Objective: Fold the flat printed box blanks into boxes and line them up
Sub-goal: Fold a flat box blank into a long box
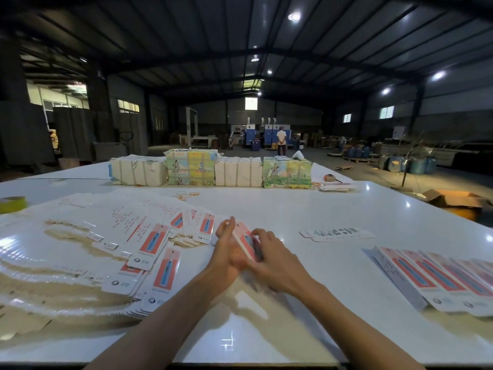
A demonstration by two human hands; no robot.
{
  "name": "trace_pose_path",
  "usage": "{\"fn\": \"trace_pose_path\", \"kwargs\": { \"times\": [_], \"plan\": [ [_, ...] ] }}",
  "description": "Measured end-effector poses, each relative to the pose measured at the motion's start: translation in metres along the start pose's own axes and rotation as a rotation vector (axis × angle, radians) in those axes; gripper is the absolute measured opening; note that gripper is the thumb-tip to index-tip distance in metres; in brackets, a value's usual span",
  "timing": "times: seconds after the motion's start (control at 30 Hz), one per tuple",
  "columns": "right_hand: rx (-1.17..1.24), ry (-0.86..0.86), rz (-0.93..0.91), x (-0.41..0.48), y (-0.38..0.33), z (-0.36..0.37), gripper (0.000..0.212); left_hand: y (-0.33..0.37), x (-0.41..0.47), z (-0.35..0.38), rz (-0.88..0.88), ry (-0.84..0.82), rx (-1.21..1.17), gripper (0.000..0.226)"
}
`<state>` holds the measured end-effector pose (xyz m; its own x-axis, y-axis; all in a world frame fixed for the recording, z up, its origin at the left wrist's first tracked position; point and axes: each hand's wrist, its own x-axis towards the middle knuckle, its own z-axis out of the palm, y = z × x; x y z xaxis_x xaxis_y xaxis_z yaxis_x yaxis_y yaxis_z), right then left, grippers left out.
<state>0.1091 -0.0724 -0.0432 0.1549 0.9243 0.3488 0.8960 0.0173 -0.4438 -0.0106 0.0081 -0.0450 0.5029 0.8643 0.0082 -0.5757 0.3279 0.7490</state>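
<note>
Above the white counter [293, 206], between the fanned flat blanks [149, 247] and the row of folded boxes [432, 279], left hand [226, 248] and right hand [274, 256] hold a pink-and-blue box [246, 241], fingers [264, 234] wrapped round it; its printed writing is too blurred to read.

Overall: we see a dim hall, with the white table [293, 209] much brighter than the background.
Sources: ceiling lamps [294, 16] and small far windows [386, 112].
Glare: lamp reflections dot the glossy table, and the stack of flat blanks [66, 236] shines.
Shadows: soft ones lie under our forearms.
Blur: the box blank [246, 243] between our left hand [226, 247] and right hand [272, 252] is smeared.
Distortion: the wide angle bends the roof and table edges, and the corners darken.
</note>
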Motion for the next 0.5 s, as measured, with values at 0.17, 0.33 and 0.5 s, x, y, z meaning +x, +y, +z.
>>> {"fn": "trace_pose_path", "kwargs": {
  "times": [0.17, 0.33, 0.5],
  "plan": [
    [-0.092, 0.055, -0.056, -0.015, 0.000, 0.006, 0.062, 0.011, -0.010, 0.000, -0.127, -0.079, 0.230, 0.053],
    [-0.133, 0.088, 0.068, -0.029, 0.028, -0.014, 0.049, 0.037, -0.001, -0.025, 0.149, 0.026, 1.251, 0.022],
    [-0.278, 0.135, 0.250, -0.047, 0.076, -0.057, 0.042, 0.069, 0.005, -0.069, 0.272, 0.423, 2.194, 0.024]
  ]
}}
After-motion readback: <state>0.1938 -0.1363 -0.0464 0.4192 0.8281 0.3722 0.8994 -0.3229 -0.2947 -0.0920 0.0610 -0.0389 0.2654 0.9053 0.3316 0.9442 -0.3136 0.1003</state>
